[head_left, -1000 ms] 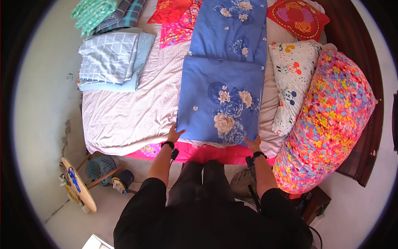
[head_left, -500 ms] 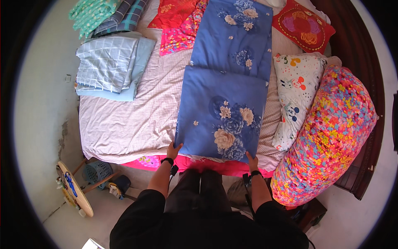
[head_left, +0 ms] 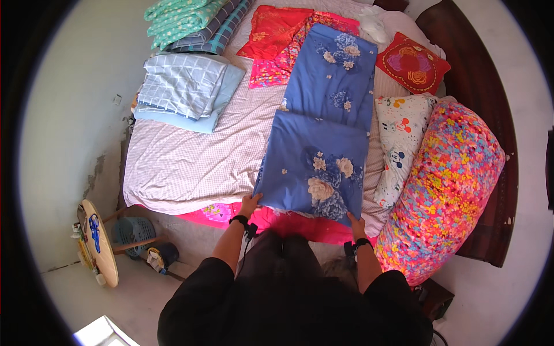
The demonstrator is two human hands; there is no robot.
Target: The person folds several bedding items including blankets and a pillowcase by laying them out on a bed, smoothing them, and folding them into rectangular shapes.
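A blue cloth [head_left: 329,144] with cream and blue flowers, likely a sheet or duvet cover, lies in a long folded strip across the bed. Its near part is doubled over the far part. My left hand [head_left: 250,204] is closed on the near left corner, thumb on top. At the near right corner, my right hand [head_left: 356,224] pinches the same cloth. The near edge between them hangs close to the bed's front edge. Underneath is a pale checked bedsheet [head_left: 190,167], with a bright pink cover [head_left: 277,218] showing along the front.
Folded light blue bedding [head_left: 183,86] and a green quilt [head_left: 179,23] lie on the left. A red pillow [head_left: 413,63], a white cartoon-print pillow [head_left: 398,144] and a large floral bundle [head_left: 447,184] line the right. A round wooden stool [head_left: 99,245] and blue basket [head_left: 135,233] are on the floor.
My view has shifted, so the bed sits differently in the picture. Both hands keep hold of the cloth's near corners; its near edge now slants, lower at the right.
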